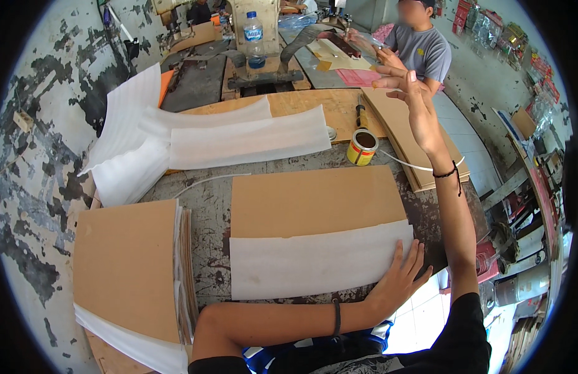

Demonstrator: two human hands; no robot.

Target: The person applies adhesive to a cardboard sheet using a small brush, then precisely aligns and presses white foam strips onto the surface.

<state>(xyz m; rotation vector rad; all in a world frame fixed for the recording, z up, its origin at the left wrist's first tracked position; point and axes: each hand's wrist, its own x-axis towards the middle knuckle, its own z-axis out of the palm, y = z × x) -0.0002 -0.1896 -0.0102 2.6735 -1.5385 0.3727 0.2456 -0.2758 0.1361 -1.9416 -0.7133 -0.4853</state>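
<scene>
— Presently, what is noted at the hands?

— The left hand (398, 280) is laid flat, fingers (408, 262) spread, on the right end of a white foam sheet (314, 262); nothing is pinched. The sheet is laid over the near part of a brown cardboard panel (314, 202), which rests in the middle of the tabletop (211, 218). The right hand (416, 103) is raised well above the tabletop, fingers loosely spread, nothing held (a dark cord is worn at that wrist).

— And round about?

— A small yellow can (362, 148) is stood just beyond the panel's far right corner. More foam sheets (239, 140) are spread further back; a stack of cardboard with foam (130, 274) is kept at the left, another cardboard pile (420, 156) at the right. A water bottle (254, 38) is seen at the far end, and another person (423, 47) is seated beyond.

— What might go wrong?

— The foam is pressed at one end only, so it could be judged liable to skew or creep off the panel's edge if that palm is shifted. The can, being near the raised arm's path, might be knocked over when the arm is lowered, and its contents spilled on the cardboard.
</scene>
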